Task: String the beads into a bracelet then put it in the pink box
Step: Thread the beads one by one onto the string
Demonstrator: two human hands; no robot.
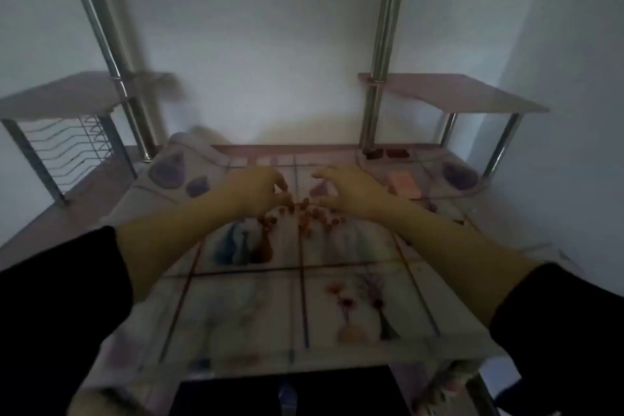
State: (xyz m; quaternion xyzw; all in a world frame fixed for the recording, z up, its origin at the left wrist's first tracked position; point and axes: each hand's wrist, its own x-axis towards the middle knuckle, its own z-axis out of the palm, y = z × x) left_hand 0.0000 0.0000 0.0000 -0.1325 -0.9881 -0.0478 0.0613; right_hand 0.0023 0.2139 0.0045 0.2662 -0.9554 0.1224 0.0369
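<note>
The left hand [260, 189] and right hand [351, 191] were held over the beads [305, 213], fingers bent down — likely to pick some up. Any pinch could not be told.

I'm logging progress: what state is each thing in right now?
left hand: curled over beads; grip unclear.
right hand: curled over beads; grip unclear.
beads: clustered on the cloth; stringing unclear.
box: right of right hand; lid unclear.
</note>
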